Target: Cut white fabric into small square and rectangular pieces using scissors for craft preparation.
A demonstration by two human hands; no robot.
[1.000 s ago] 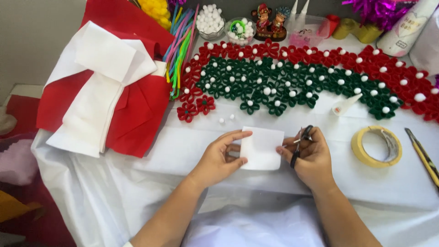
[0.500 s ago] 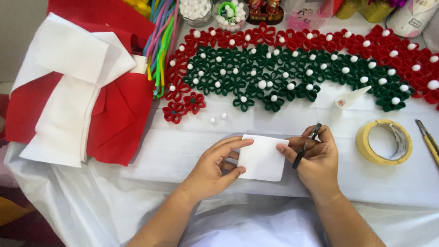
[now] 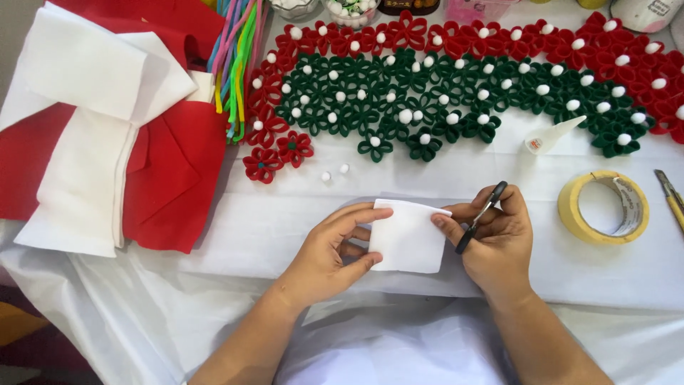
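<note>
Head view: a white felt square (image 3: 407, 237) is pinched near table centre by the left hand (image 3: 329, 251); black scissors (image 3: 482, 215) are gripped by the right hand (image 3: 499, 239). Fingertips could be nicked if the felt slips.

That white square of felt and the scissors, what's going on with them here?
A person sits at a white-covered table. The left hand pinches the white felt square by its left edge, and the right hand touches its right edge while holding black scissors. Beyond lie red and green flower pieces, folded red and white felt, a glue bottle and a tape roll.
</note>
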